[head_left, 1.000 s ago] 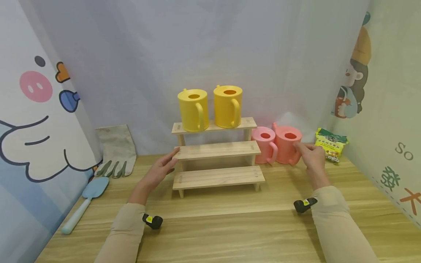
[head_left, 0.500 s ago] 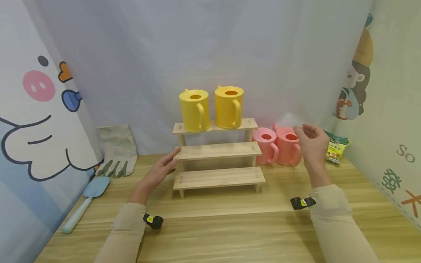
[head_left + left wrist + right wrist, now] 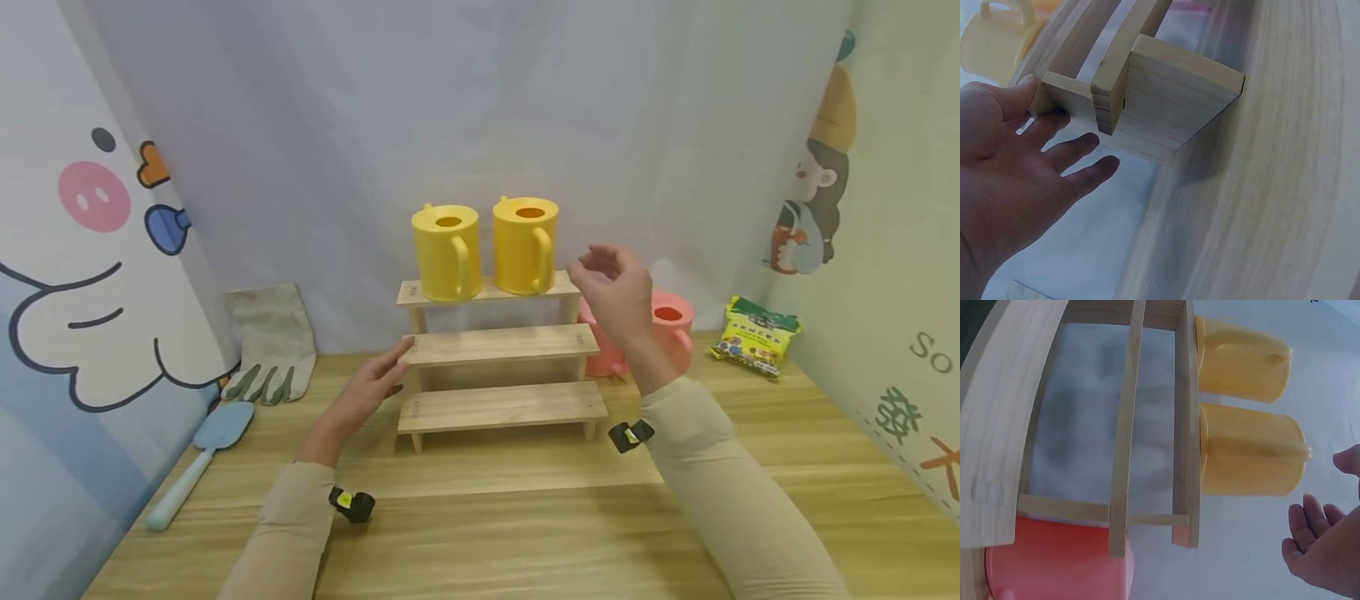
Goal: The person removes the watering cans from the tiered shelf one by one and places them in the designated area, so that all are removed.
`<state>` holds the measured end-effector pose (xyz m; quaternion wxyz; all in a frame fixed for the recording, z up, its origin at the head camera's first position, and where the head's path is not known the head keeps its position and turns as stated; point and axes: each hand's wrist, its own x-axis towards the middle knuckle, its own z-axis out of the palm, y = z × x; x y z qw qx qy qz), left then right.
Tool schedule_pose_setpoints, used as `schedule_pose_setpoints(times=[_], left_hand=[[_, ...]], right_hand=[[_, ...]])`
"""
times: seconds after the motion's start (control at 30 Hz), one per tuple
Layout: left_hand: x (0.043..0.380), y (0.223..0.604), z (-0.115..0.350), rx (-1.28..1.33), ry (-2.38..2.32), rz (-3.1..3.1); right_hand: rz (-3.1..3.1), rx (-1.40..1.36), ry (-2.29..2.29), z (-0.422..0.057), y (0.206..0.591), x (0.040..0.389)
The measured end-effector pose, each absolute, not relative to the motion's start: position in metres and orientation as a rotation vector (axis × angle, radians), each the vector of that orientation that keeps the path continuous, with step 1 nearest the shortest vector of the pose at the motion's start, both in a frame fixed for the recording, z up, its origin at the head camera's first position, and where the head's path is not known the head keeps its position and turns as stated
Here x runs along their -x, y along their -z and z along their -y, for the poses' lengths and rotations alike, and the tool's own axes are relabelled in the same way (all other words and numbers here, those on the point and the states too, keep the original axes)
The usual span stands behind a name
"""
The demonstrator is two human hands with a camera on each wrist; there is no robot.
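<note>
Two yellow watering cans stand side by side on the top tier of a three-tier wooden stand. My left hand holds the left end of its middle tier, with thumb and index finger around the board's end and the other fingers loose. In the air just right of the right yellow can is my right hand, its fingers loosely curved and nothing in them. Behind that arm, two pink watering cans stand on the table, partly hidden.
A yellow-green packet lies at the back right. At the left are a work glove, propped against the backdrop, and a light-blue trowel. Printed curtains enclose the wooden table on both sides.
My right hand has let go of the right pink can, risen and moved left towards the right yellow can. The left hand has stayed at the stand.
</note>
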<state>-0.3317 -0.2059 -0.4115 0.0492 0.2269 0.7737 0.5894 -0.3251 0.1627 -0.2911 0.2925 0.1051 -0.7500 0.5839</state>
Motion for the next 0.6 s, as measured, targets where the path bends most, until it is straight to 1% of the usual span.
schedule_pose_setpoints(times=[0.23, 0.43, 0.6], left_hand=[[0.333, 0.412, 0.205, -0.692, -1.779, -2.365], [0.332, 0.412, 0.206, -0.688, -1.785, -2.362], [0.331, 0.411, 0.205, -0.691, -1.803, -2.352]], right_hand=[[2.041, -0.307, -1.519, -0.139, 0.284, 0.342], [2.11, -0.295, -1.475, -0.131, 0.28, 0.354], [2.099, -0.28, -1.55, -0.127, 0.278, 0.362]])
